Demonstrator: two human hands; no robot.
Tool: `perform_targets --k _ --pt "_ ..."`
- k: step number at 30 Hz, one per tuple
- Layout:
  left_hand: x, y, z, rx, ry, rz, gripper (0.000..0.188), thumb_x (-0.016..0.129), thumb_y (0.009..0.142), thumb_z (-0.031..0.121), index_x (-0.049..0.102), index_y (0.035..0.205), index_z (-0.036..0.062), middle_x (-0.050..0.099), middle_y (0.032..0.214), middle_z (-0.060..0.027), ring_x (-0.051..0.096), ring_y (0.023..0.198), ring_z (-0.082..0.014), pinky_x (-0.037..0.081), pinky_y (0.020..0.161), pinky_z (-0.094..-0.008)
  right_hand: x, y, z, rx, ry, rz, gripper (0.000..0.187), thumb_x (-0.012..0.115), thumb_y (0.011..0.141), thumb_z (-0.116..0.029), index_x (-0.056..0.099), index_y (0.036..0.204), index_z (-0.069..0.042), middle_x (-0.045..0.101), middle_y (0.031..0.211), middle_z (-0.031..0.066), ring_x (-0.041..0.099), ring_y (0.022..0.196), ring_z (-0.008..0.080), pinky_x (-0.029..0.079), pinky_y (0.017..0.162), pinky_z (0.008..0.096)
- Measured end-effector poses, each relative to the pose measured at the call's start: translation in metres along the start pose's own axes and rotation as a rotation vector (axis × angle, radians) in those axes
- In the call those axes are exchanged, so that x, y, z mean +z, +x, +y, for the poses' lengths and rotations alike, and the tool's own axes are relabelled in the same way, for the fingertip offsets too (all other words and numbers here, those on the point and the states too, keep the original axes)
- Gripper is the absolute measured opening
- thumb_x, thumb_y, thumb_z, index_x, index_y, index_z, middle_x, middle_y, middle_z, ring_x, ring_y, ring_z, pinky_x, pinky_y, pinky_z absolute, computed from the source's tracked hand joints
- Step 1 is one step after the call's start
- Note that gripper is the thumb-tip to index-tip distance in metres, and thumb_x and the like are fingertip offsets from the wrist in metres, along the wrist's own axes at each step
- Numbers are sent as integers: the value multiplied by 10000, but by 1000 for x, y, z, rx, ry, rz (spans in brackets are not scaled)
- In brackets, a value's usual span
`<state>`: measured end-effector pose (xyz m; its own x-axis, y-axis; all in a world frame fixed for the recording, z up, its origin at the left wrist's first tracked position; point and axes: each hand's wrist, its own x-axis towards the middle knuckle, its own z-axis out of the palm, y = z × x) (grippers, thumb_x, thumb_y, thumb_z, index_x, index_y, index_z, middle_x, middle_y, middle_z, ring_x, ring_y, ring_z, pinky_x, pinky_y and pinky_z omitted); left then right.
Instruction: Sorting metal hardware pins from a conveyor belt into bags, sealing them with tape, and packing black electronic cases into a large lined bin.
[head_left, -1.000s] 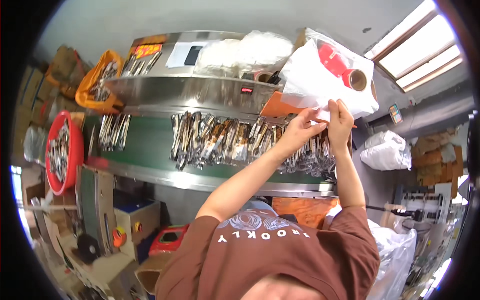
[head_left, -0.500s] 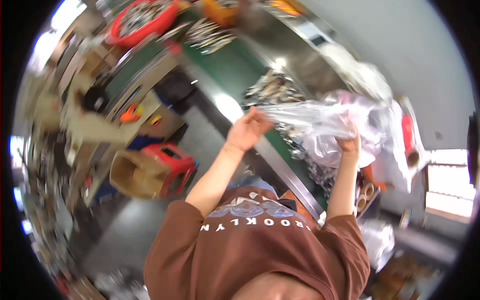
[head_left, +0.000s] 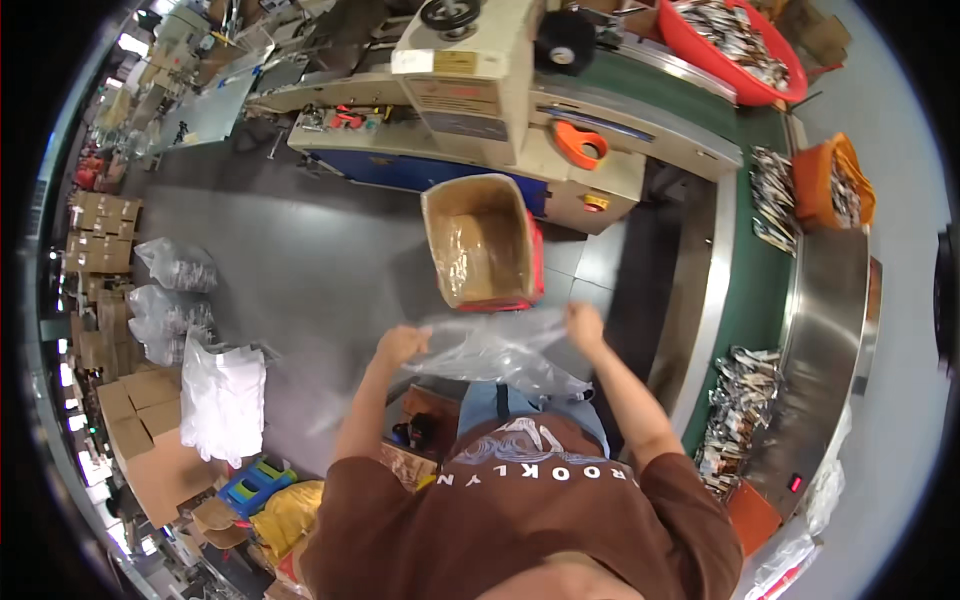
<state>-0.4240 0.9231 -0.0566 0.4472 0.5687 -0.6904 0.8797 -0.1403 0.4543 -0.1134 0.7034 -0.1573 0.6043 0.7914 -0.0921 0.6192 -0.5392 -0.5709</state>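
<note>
Fingers of my left hand [head_left: 404, 346] and right hand [head_left: 584, 326] curl tight on opposite ends of a stretch of clear plastic [head_left: 490, 345], held out in front of my brown shirt [head_left: 530, 520]. No gap shows in either grip, though I cannot tell how much material each has gathered. The plastic spans the space between the two hands, creased along its length and drooping below my right fingers toward my jeans [head_left: 480, 405]. Whether it is a bag or a single sheet, I cannot tell.

Just beyond my fingers, and between them, a box [head_left: 480, 235] gapes upward, its bare inside showing; a red support [head_left: 538, 260] peeks out beside and beneath it. Farther past my fingers stands a cream machine [head_left: 505, 90]. To the right of my right fingers runs a green belt [head_left: 760, 300] bearing packets [head_left: 740, 410], well apart from the plastic.

The risks, as I judge them, lie in thin material: a hard or uneven pull could split it, and a loose pinch could let one end slip free. If my hands drift together, the drooping part could cling to itself. The box's near rim could snag it, and a knock there might shift the box.
</note>
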Motion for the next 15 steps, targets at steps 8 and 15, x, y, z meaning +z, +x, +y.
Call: perform_targets --k 8,15 --pt "-77 157 82 8 -438 619 497 390 905 424 597 765 -6 617 708 -178 587 705 -362 437 644 -412 29 270 -34 182 50 -64 219 557 752 -225 625 796 -22 624 662 143 618 616 257 468 585 368" --pt "-10 270 -52 -323 -419 392 540 459 855 492 616 889 -23 628 833 -206 596 825 -375 445 718 -434 71 255 -24 493 -125 -839 310 615 747 -308 600 692 -4 594 594 121 595 556 203 447 460 340"
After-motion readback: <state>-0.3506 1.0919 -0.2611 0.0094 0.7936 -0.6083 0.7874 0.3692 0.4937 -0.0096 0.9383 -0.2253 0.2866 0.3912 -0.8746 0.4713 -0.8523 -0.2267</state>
